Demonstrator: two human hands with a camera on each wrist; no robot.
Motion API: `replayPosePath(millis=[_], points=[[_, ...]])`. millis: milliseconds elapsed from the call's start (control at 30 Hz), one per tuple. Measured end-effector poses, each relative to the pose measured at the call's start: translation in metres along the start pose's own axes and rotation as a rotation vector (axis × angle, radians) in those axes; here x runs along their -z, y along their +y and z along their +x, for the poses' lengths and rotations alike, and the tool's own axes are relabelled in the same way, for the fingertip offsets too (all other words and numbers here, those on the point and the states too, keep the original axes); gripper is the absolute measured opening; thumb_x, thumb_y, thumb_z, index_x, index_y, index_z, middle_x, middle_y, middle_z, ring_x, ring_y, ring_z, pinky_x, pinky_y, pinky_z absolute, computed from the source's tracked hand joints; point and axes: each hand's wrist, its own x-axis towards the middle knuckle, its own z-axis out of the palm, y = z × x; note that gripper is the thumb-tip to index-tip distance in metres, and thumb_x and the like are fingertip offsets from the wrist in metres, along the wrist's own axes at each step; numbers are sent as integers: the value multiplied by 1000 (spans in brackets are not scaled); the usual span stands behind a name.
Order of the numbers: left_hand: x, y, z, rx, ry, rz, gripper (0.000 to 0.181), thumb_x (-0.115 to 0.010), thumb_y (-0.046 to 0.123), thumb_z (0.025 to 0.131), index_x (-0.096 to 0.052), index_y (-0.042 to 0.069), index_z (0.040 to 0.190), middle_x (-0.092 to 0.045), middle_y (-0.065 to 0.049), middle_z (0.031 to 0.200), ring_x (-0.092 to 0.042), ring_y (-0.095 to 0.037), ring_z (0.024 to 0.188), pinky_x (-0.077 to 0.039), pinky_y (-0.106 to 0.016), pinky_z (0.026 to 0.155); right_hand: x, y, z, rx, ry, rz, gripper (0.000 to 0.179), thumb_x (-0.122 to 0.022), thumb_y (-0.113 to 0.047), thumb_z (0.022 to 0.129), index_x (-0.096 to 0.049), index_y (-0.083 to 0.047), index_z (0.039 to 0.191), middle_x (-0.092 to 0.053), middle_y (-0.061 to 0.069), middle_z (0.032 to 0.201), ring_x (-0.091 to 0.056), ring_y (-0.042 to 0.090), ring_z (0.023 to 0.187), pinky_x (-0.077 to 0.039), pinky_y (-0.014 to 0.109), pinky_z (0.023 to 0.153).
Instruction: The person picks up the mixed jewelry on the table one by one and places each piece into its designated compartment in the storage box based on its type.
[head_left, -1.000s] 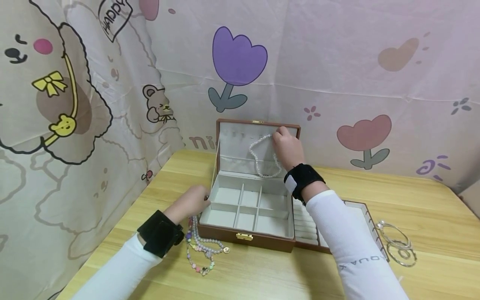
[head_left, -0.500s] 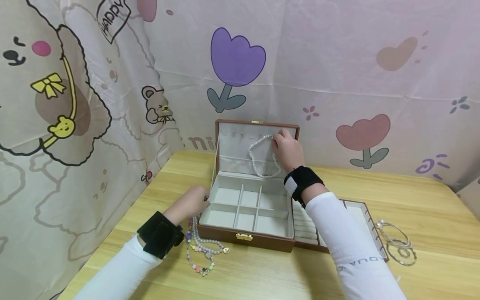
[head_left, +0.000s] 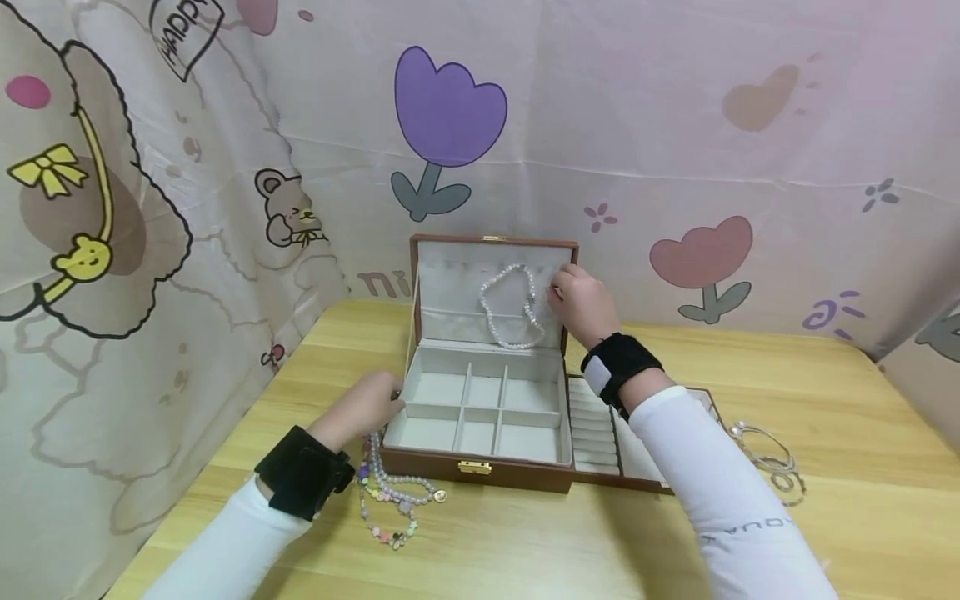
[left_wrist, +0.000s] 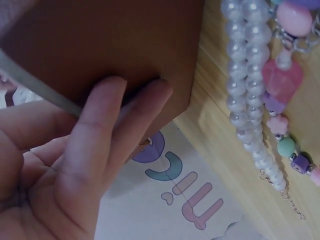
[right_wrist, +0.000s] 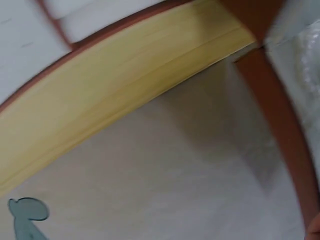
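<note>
A brown jewelry box [head_left: 517, 476] stands with its lid [head_left: 450, 292] raised and its pale divided compartments showing. In the head view, a white pearl necklace [head_left: 517, 345] hangs against the lid's lining. My right hand [head_left: 588, 304], fingers bent, is at the lid's right edge, apart from the necklace. With my left hand [head_left: 363, 408] I grip the box's left wall; in the left wrist view its fingers [left_wrist: 95, 125] lie along the brown outer side [left_wrist: 135, 40]. Beside that wall lie pearl strands [left_wrist: 237, 75] and a colourful beaded strand [head_left: 382, 536]. A fingertip [right_wrist: 314, 230] barely shows in the right wrist view.
To the box's right is a tray with ring rolls [head_left: 595, 433], partly under my right forearm. Several bangles [head_left: 772, 462] lie farther right on the wooden table [head_left: 510, 550]. A printed cloth [head_left: 562, 167] hangs close behind the box.
My right hand has let go of the pearl necklace and moved slightly right of it. The necklace stays hanging in the lid. My left hand keeps its place on the box; the head view has shifted.
</note>
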Motion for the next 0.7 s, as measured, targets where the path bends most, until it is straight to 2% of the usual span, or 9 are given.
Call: replayPosePath(millis=[100, 333, 500, 700], points=[[0, 0, 1, 0, -4, -4, 15, -55, 4, 88, -66, -6, 92, -59, -7, 70, -49, -14, 57, -41, -24, 51, 7, 11, -9, -17, -31, -20, 10, -60, -7, 86, -67, 0, 84, -60, 13, 80, -59, 25, 71, -50, 35, 63], [4, -2, -3, -12, -6, 11, 13, -54, 4, 88, -64, -4, 84, -54, -6, 67, -48, -15, 57, -40, -25, 52, 21, 36, -34, 24, -69, -91, 9, -60, -7, 84, -68, -3, 82, -62, 10, 76, -61, 23, 68, -50, 36, 59], [4, -7, -3, -34, -7, 11, 13, -54, 3, 88, -63, -4, 83, -54, -6, 67, -47, -15, 58, -39, -26, 52, 33, 60, -55, -37, -159, -130, 10, -61, -8, 82, -69, -3, 87, -67, 11, 83, -63, 24, 75, -52, 38, 66], [0, -2, 4, -62, -22, 8, 13, -54, 3, 88, -62, -3, 80, -53, -6, 66, -47, -15, 58, -38, -26, 52, 49, 82, -79, -105, -188, -175, 10, -62, -6, 81, -69, -1, 86, -68, 12, 82, -62, 23, 74, -52, 37, 65]])
